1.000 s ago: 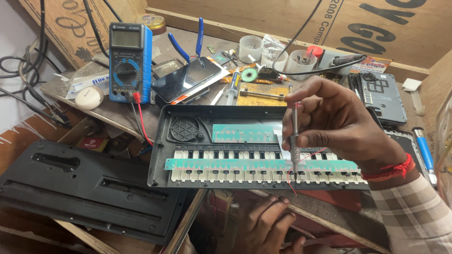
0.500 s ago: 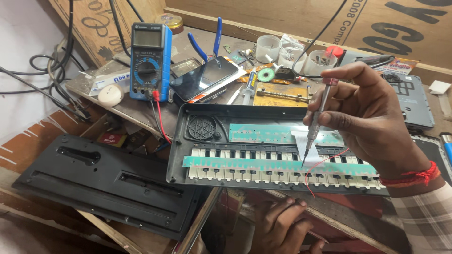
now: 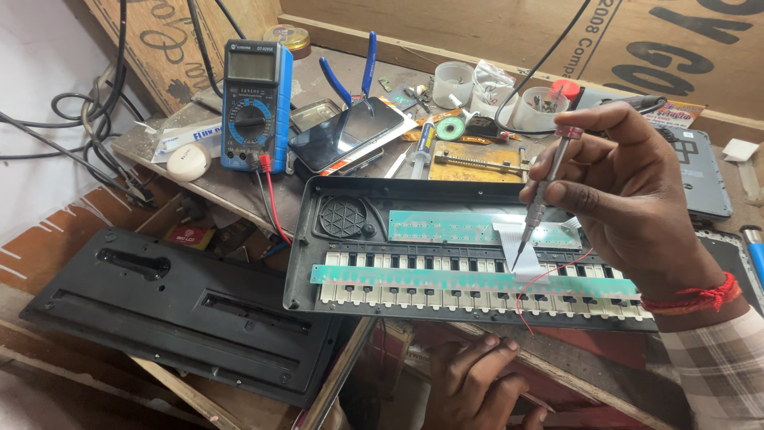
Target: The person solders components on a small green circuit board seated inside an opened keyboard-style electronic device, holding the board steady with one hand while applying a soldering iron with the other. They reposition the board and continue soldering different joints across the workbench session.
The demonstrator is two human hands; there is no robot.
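Note:
My right hand (image 3: pixel 629 203) grips a slim metal screwdriver (image 3: pixel 541 195) upright, its tip down on the long green circuit strip (image 3: pixel 446 279) of an opened black toy keyboard (image 3: pixel 318 255). A white ribbon cable (image 3: pixel 513 243) and a thin red wire (image 3: pixel 549 279) lie beside the tip. A second green board (image 3: pixel 446 227) sits above the keys. My left hand (image 3: pixel 477 386) is low under the keyboard's front edge, fingers curled against its underside; what it holds, if anything, is hidden.
The black keyboard back cover (image 3: pixel 167 306) lies at the lower left. On the cluttered bench behind stand a blue multimeter (image 3: pixel 253 107) with leads, a phone (image 3: pixel 346 135), blue pliers (image 3: pixel 350 72), white cups (image 3: pixel 454 84) and a grey device (image 3: pixel 700 171).
The view has shifted so everything sits farther right. My right hand has lifted and tilted the screwdriver slightly, its tip staying on the green strip near the ribbon cable.

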